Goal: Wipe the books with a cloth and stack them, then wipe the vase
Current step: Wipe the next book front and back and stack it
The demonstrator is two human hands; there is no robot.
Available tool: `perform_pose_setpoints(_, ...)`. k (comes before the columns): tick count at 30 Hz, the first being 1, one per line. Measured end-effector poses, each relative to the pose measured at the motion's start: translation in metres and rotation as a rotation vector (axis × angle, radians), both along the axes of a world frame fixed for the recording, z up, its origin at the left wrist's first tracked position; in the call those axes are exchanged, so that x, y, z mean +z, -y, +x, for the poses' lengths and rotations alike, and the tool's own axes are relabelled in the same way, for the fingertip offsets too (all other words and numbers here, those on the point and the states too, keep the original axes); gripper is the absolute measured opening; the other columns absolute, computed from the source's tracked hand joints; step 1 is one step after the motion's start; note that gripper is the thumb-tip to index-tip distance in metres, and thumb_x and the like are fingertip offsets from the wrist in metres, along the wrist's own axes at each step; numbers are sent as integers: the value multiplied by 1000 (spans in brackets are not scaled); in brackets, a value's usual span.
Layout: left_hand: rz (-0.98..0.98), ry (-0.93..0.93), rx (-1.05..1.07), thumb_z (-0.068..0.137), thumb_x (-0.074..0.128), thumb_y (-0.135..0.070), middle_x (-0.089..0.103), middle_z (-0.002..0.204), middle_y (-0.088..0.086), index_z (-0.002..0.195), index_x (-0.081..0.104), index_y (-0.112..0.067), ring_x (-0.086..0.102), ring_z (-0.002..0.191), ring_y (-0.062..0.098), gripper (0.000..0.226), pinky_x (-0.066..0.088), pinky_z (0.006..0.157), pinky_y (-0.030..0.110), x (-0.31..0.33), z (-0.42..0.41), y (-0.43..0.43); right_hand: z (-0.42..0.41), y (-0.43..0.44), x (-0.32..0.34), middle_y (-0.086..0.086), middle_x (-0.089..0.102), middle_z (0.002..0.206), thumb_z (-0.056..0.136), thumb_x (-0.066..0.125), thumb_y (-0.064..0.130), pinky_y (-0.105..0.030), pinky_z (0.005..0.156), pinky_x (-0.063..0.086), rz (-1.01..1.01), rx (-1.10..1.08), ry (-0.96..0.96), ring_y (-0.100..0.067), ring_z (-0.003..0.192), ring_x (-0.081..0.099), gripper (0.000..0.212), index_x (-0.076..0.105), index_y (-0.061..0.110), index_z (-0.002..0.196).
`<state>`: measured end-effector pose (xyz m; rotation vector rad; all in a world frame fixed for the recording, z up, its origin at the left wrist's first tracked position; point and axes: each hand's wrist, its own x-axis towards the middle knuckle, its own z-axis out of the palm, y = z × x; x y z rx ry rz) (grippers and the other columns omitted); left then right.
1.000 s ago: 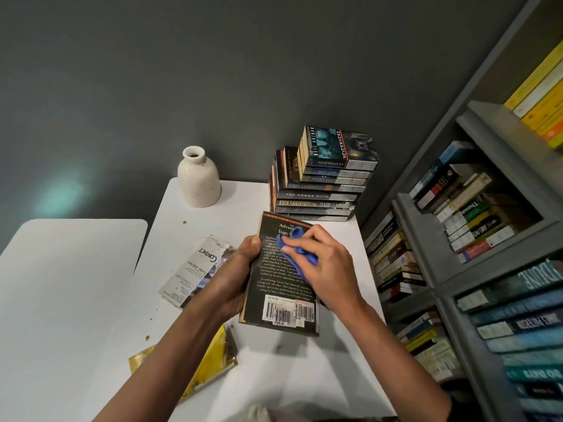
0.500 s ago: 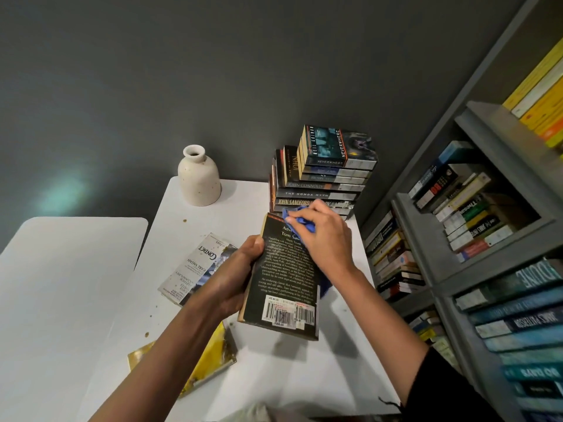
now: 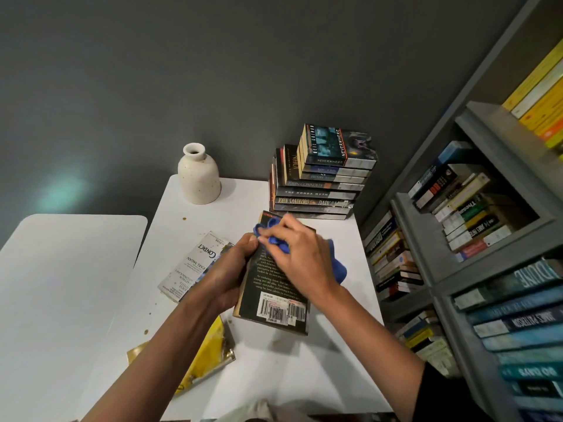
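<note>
View: head camera, looking down over both forearms onto a tabletop.
Left hand: left hand [image 3: 227, 269] grips the left edge of a black paperback book [image 3: 274, 300]; fingers curled round the edge, thumb tip on the cover near the top corner.
Right hand: right hand [image 3: 300, 257] clutches a bunched blue cloth [image 3: 336, 266] and presses it on the upper half of the same cover, fingers bent over the fabric.
Cloth: one fold pokes out past the fingertips by the left thumb; a larger lobe sticks out from under the palm, past the book's right edge.
Held book: back cover up, white barcode stickers at the near end; near end lifted off the surface, a shadow beneath it.
Surface: white rectangular table [image 3: 289, 360], marked with small brown spots on its left half.
Finished pile: stack of paperback books [image 3: 323, 184] lying flat at the far right corner against the wall, just beyond the held book; narrower volumes on top, the topmost titled "Neverwhere".
Vase: cream speckled ceramic vase [image 3: 199, 178], bottle-shaped, upright at the far left of the table, well apart from both hands.
Loose book 1: white paperback titled "Contact" [image 3: 195, 263], flat on the table left of the left hand, its right edge hidden by that hand.
Loose book 2: glossy yellow book [image 3: 210, 354], flat near the table's left edge, partly under the left forearm.
Adjoining surface: second white tabletop [image 3: 61, 269] to the left, a narrow gap between.
Right side: grey shelving unit [image 3: 426, 239] packed with books, some upright, some piled flat.
Backdrop: dark grey wall [image 3: 213, 71].
</note>
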<state>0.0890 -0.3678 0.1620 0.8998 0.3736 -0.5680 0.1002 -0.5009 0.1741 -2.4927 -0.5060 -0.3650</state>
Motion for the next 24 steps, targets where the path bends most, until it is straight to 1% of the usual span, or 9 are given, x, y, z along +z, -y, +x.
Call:
perform_pose_setpoints(3,-32,-45,15,104,35,-28,70,83,16,119,55,-7,68,67,23,32,59,58,32,-1,-5,2,3,3,-2,8,55,87,89,62,41,-29,60,48,-9,-21,-43,-14,73,58,22,73,23,96)
perform_pose_setpoints(5,-37,-49,25,105,34,-28,72,83,15,120,55,-8,70,68,23,33,59,59,33,-1,-4,3,18,4,2,7,55,87,89,62,42,-33,62,50,-16,-81,-47,-15,74,58,24,73,23,98)
perform_pose_setpoints(7,-37,-38,43,105,33,-27,72,82,14,117,56,-10,70,68,22,31,59,60,33,2,-1,2,24,2,6,7,55,87,90,62,41,-31,59,47,-19,-122,-18,-16,73,58,22,73,24,99)
perform_pose_setpoints(10,-50,-46,85,104,33,-22,70,73,12,104,58,-12,68,57,20,27,57,53,28,4,3,-3,-2,-6,4,7,54,87,90,62,37,-25,56,37,-24,-20,-8,-14,71,57,18,73,26,99)
perform_pose_setpoints(12,-21,-51,95,104,35,-21,68,69,13,99,58,-12,66,53,21,25,56,50,28,2,-1,-5,-17,-4,0,8,54,85,89,64,35,-25,56,39,1,49,-41,-13,70,56,17,73,25,98)
perform_pose_setpoints(15,-47,-85,104,104,33,-23,69,72,16,113,57,-8,68,56,24,30,58,51,30,3,-7,-2,1,-2,1,10,53,85,88,64,39,-27,59,44,0,2,-63,-12,72,57,20,74,27,100)
perform_pose_setpoints(18,-76,-92,115,105,32,-23,67,64,13,114,54,-9,66,50,20,28,56,48,27,8,-5,0,16,-6,8,9,55,86,89,63,40,-26,56,37,-35,-72,-18,-13,72,57,19,74,29,101)
perform_pose_setpoints(22,-40,-71,129,104,34,-23,69,75,16,120,53,-8,68,57,23,30,58,54,32,3,1,-10,-14,-12,5,7,54,85,89,64,35,-26,55,39,-25,58,-29,-12,70,56,17,74,27,101)
perform_pose_setpoints(24,-14,-93,129,104,33,-26,69,76,17,113,59,-4,68,57,25,35,58,53,32,0,-1,-10,-18,-11,3,8,54,84,88,65,36,-28,56,42,-21,91,-59,-12,70,56,17,74,27,99)
